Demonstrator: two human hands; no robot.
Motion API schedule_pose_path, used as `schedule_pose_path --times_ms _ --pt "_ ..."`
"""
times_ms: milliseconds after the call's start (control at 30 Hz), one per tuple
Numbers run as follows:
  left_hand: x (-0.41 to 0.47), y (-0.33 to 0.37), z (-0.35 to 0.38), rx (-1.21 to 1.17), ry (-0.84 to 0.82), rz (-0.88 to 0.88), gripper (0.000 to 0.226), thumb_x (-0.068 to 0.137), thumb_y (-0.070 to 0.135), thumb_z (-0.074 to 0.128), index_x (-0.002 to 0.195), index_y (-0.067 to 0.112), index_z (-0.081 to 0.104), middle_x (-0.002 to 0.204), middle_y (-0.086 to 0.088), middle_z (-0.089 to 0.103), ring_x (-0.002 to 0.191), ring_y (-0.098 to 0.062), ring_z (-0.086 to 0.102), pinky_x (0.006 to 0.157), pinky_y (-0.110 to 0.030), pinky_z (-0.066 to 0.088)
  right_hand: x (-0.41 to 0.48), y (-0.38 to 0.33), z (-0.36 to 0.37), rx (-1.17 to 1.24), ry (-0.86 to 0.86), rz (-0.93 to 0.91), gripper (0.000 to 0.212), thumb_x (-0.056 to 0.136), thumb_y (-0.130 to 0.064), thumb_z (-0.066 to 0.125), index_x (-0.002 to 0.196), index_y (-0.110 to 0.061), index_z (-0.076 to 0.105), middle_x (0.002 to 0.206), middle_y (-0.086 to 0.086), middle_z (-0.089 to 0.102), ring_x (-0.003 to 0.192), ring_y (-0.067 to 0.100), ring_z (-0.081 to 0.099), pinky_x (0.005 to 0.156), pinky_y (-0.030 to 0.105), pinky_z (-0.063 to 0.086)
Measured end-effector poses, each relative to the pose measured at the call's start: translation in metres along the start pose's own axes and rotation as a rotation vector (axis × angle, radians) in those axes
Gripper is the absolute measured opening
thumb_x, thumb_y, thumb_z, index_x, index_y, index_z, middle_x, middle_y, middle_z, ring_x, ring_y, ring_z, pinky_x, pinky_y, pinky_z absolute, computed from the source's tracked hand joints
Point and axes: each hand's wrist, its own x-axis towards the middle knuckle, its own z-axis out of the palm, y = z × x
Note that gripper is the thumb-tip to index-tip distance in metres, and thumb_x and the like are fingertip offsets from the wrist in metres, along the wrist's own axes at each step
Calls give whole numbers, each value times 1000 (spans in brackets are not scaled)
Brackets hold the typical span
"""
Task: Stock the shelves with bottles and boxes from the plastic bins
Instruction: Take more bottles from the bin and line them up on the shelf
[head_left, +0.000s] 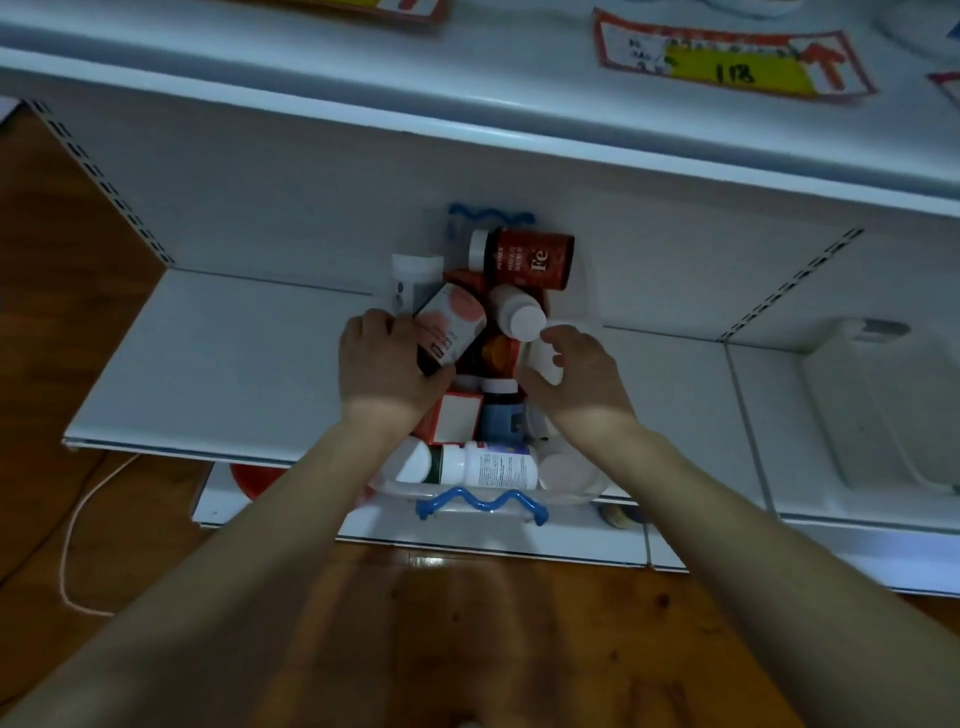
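A clear plastic bin (582, 499) with wavy blue handles sits on the white shelf (218, 364), packed with bottles and boxes. My left hand (387, 364) grips a pink and white box (452, 325) at the bin's left side. My right hand (576, 371) curls round a white bottle (548, 356) at the bin's right side. A red bottle marked Fe (530, 258) lies at the back, with a white bottle (517, 312) just in front of it. Another white bottle (488, 465) lies across the front.
An upper shelf (467, 104) overhangs, carrying a red and yellow price tag (732, 62). A second clear bin (878, 405) stands on the shelf to the right. Below is a lower shelf, a wooden floor (467, 623) and a pale cord (78, 519) at left.
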Motion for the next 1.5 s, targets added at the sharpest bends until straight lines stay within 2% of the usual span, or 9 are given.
schedule_pose_path --times_ms 100,233,367,667,900,1200,1300,1400,1500 --pt "-9 3 -14 -124 57 -79 62 62 40 65 104 -5 61 97 -25 54 87 -39 53 73 -31 36 16 1 6 24 25 24 52 91 -29 56 136 -11 38 131 14 46 115 25 49 85 24 37" --pt "-32 1 -24 -222 154 -98 59 59 26 78 104 -8 63 98 -29 54 77 -40 60 69 -25 40 32 1 17 35 56 28 54 92 -29 54 139 -14 33 129 16 45 112 28 48 85 26 39" --pt "-42 1 -32 -351 190 -196 64 64 19 82 118 -6 57 114 -24 49 98 -30 51 78 0 27 49 -2 27 18 95 37 48 92 -23 54 135 -11 38 131 15 42 113 29 47 86 30 41" --pt "-61 8 -51 -553 182 -320 59 73 21 75 126 12 52 115 1 41 94 -1 38 73 4 28 26 -1 26 -49 255 43 49 90 -19 53 137 -15 39 129 14 46 110 28 49 77 27 36" --pt "-99 24 -85 -729 128 -442 57 70 24 79 120 19 53 113 5 47 105 -14 52 88 -36 50 -56 -9 -6 55 317 -36 45 82 -16 64 125 -10 54 116 15 57 102 28 54 78 34 48" --pt "-156 41 -163 -832 92 -414 46 69 19 78 103 30 50 95 14 54 86 -3 54 68 -1 40 -161 -54 -66 136 229 33 37 84 -20 61 120 -13 55 103 -5 57 91 14 55 74 26 50" --pt "-168 47 -196 -914 78 -454 46 71 17 77 107 27 51 94 18 51 86 -2 54 78 -18 49 -184 -77 -94 208 267 50 40 82 -30 52 120 -18 53 95 -15 54 83 8 54 66 19 49" --pt "-172 52 -225 -963 88 -458 46 71 17 78 109 23 54 96 14 54 91 -8 58 81 -37 54 -198 -95 -121 261 305 53 35 90 -26 51 124 -16 50 97 -1 57 77 9 56 58 10 44" --pt "-171 56 -251 -921 139 -384 50 71 21 77 117 16 56 106 0 57 98 -19 58 81 -32 51 -206 -115 -149 269 332 22 24 93 -28 49 115 -20 52 86 -4 59 75 14 57 60 20 45"
